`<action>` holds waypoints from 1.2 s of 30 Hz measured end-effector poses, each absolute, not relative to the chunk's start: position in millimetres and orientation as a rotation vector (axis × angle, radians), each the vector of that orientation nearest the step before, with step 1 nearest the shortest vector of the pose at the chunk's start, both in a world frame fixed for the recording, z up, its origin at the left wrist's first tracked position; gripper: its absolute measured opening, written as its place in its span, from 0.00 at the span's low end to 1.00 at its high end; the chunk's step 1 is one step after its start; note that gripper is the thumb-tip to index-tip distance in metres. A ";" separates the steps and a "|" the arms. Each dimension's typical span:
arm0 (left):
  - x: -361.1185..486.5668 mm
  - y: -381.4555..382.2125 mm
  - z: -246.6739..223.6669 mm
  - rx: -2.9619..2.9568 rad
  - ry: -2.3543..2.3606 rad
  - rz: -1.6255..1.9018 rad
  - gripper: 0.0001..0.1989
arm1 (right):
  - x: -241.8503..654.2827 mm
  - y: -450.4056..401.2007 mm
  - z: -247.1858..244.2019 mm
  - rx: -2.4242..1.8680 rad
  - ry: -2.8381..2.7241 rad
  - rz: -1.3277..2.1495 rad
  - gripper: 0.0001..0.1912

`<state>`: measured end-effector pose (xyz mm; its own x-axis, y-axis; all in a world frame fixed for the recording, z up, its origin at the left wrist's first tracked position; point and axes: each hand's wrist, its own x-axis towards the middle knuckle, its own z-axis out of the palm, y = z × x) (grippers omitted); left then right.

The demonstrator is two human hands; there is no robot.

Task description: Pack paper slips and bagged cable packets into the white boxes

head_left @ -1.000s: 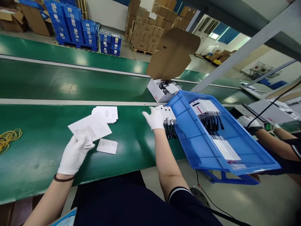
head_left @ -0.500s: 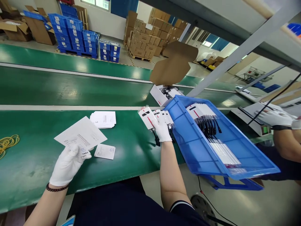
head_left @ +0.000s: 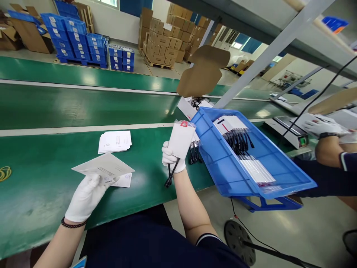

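My gloved left hand (head_left: 89,193) is closed on a white printed leaflet (head_left: 107,164), tilted above the green bench. A small card (head_left: 124,181) lies on the bench just behind that hand, partly covered by it. Farther back sits a stack of white printed sheets (head_left: 115,142). In my gloved right hand (head_left: 173,158) is a white card-shaped pack (head_left: 182,139) in clear plastic, held upright with a short black cable (head_left: 170,176) dangling below. More bagged packs with black cables (head_left: 194,152) lie just beyond that hand, against the blue crate.
A blue crate (head_left: 206,160) on my right holds rows of white packs and black cables. Behind it stands an open white box (head_left: 186,108) with a brown cardboard flap (head_left: 199,70). A co-worker's gloved hand (head_left: 320,126) is at the far right. Yellow bands (head_left: 5,173) lie at left.
My right hand has lifted one pack from the group beside the crate, moved left and turned it upright. In my left hand the leaflet has tilted flatter.
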<state>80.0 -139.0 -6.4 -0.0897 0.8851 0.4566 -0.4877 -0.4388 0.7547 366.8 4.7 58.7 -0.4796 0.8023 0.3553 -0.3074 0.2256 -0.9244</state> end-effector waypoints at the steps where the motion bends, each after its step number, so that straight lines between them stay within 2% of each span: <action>1: 83.6 -138.3 -6.8 1.169 0.487 1.697 0.10 | 362.8 1.9 58.8 -0.515 -1.556 1.409 0.17; 6: 120.6 -133.8 4.1 1.265 0.444 1.521 0.20 | 319.0 -31.1 54.3 -0.662 -1.486 0.891 0.22; 9: 140.9 -126.3 17.7 1.194 0.384 1.496 0.20 | 293.7 -54.8 47.8 -0.659 -1.726 0.567 0.23; 12: 141.6 -119.5 29.2 1.118 0.390 1.614 0.17 | 286.2 -68.8 43.4 -0.590 -1.879 0.333 0.22; 15: 126.8 -119.3 37.7 1.085 0.295 1.822 0.20 | 291.7 -74.7 40.1 -0.558 -1.881 0.057 0.15; 17: 115.1 -121.7 40.4 1.104 0.214 1.960 0.21 | 295.2 -75.6 37.3 -0.490 -2.021 0.204 0.15; 19: 105.2 -123.9 38.9 1.202 0.157 2.019 0.17 | 294.8 -73.6 35.3 -0.414 -2.097 0.729 0.21; 21: 98.3 -125.6 33.7 1.412 0.171 1.965 0.10 | 291.5 -68.3 35.9 -0.367 -1.936 1.253 0.27; 23: 94.5 -128.2 27.9 1.610 0.287 1.855 0.08 | 288.1 -61.8 38.8 -0.308 -1.700 1.514 0.28; 24: 93.9 -130.4 26.1 1.687 0.359 1.782 0.10 | 287.1 -59.0 40.4 -0.267 -1.638 1.570 0.26; 27: 97.3 -139.1 28.4 1.891 0.533 1.600 0.23 | 288.5 -54.5 41.9 -0.254 -1.580 1.586 0.25; 32: 102.3 -141.0 44.6 1.981 0.549 1.479 0.17 | 298.3 -40.6 32.3 -0.435 -1.794 1.431 0.27; 36: 99.0 -130.0 39.1 2.169 0.590 1.535 0.18 | 292.0 -21.2 16.8 -0.391 -1.997 1.207 0.38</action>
